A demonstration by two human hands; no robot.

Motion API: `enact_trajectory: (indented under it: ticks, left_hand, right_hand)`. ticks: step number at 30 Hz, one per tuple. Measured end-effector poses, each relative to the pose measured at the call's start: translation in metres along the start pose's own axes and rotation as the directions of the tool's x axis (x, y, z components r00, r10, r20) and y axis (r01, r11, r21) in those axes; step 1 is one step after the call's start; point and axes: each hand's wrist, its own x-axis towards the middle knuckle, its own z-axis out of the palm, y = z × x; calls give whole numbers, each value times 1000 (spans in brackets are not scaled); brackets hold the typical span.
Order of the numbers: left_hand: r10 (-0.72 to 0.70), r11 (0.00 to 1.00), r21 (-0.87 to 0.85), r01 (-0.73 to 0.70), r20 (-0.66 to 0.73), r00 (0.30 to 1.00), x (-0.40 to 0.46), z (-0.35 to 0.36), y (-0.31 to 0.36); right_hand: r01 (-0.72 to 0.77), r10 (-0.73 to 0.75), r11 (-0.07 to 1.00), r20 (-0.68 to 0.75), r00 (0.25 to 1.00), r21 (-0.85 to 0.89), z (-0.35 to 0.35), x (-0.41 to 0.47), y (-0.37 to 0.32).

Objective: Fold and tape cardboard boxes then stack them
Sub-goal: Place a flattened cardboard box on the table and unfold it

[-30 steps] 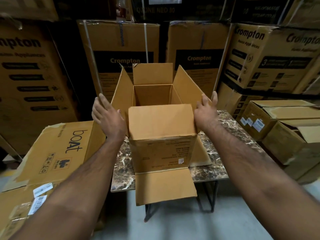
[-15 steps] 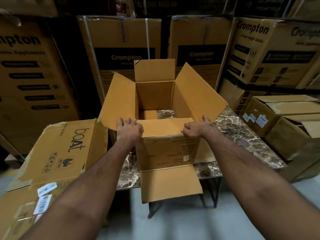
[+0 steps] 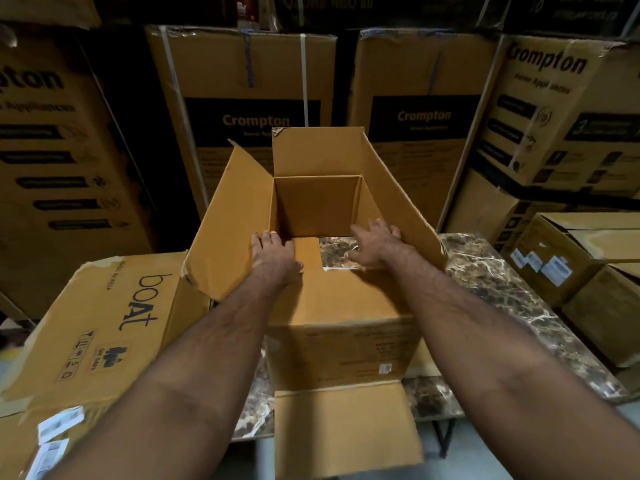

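Setting: a dim storeroom, walled with tall stacked brown printed cartons (image 3: 242, 109), is surrounding a brown veined marble-topped table (image 3: 491, 282).

Box: an open tan corrugated cardboard box (image 3: 341, 344) is standing on that table, directly in front of the person, its side and far flaps splayed upward and one flap hanging down over the table's near edge.

Inside: the near flap (image 3: 346, 296) is lying folded inward; beyond it, marble is showing through, so that end looks unclosed, and no tape is visible.

Left hand: the left hand (image 3: 273, 254) is pressing flat, fingers straight, on the folded flap beside the left wall.

Right hand: the right hand (image 3: 375, 242) is reaching along the right wall; whether its fingers are curling over an edge is hard to tell through blur.

Doing it well: likely keep even pressure on both sides, crease along the scored line, then bring the opposite flap in squarely.

Materials: matte, stiff fluted board, sharp-cornered; polished, mottled stone.

Nearby: a flattened tan carton printed with a brand name (image 3: 104, 323) is leaning just left of the table.
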Motion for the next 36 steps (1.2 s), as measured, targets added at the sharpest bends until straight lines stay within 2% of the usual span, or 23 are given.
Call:
enact_trajectory:
  ticks: [4, 13, 16, 19, 21, 27, 30, 32, 33, 36]
  left_hand:
    - [-31, 999, -35, 30, -17, 999, 58, -7, 4]
    - [-114, 988, -107, 112, -9, 993, 190, -29, -6]
    - [-101, 991, -88, 98, -27, 995, 218, -24, 4]
    - [-95, 992, -93, 89, -63, 993, 238, -15, 4]
    - [-84, 994, -81, 77, -90, 992, 248, -9, 3]
    - [-36, 999, -10, 35, -182, 983, 264, 6, 11]
    - [-36, 999, -3, 36, -247, 968, 265, 12, 8]
    - [-33, 999, -24, 28, -283, 959, 268, 14, 7]
    - [-37, 999, -44, 25, -301, 953, 270, 14, 6]
    - [-76, 991, -134, 25, -392, 917, 278, 15, 5]
  right_hand:
    - [-56, 58, 996, -26, 998, 65, -18, 62, 10]
    - [25, 1, 983, -140, 990, 184, -82, 210, 24]
    - [19, 12, 973, -134, 991, 229, -91, 250, 41]
    - [34, -14, 985, -116, 993, 172, -100, 288, 53]
    - [49, -21, 970, -120, 993, 239, -107, 309, 57]
    - [126, -1, 823, -221, 975, 553, -123, 366, 70]
    - [119, -8, 734, -167, 986, 668, -123, 389, 76]
    - [101, -19, 627, -114, 993, 773, -123, 397, 81]
    - [114, -12, 574, -131, 991, 811, -123, 398, 80]
    - [242, 108, 408, -310, 945, 880, -124, 400, 75]
